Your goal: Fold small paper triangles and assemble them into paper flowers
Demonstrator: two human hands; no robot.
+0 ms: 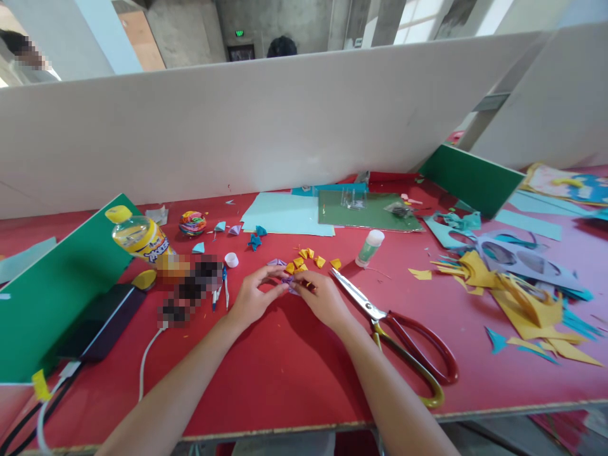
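Note:
My left hand (255, 295) and my right hand (323, 299) meet near the middle of the red table. Between their fingertips they pinch a small purple folded paper piece (287, 281), partly hidden by the fingers. Just beyond them lie several yellow folded paper pieces (320, 261) in a loose curve. Another light purple piece (276, 261) shows behind my left fingers. To the right of my right hand rest large scissors (363, 296), blades slightly apart, with red and yellowish handles. Behind the scissors a glue stick (368, 249) stands upright, its white tip facing up.
On the left are a yellow-capped bottle (137, 234), a phone (102, 323) with a cable, pens (225, 288) and a white cap (231, 259). Blue folded pieces (255, 240) and a green sheet (370, 212) lie behind. Paper scraps (517, 297) cover the right side.

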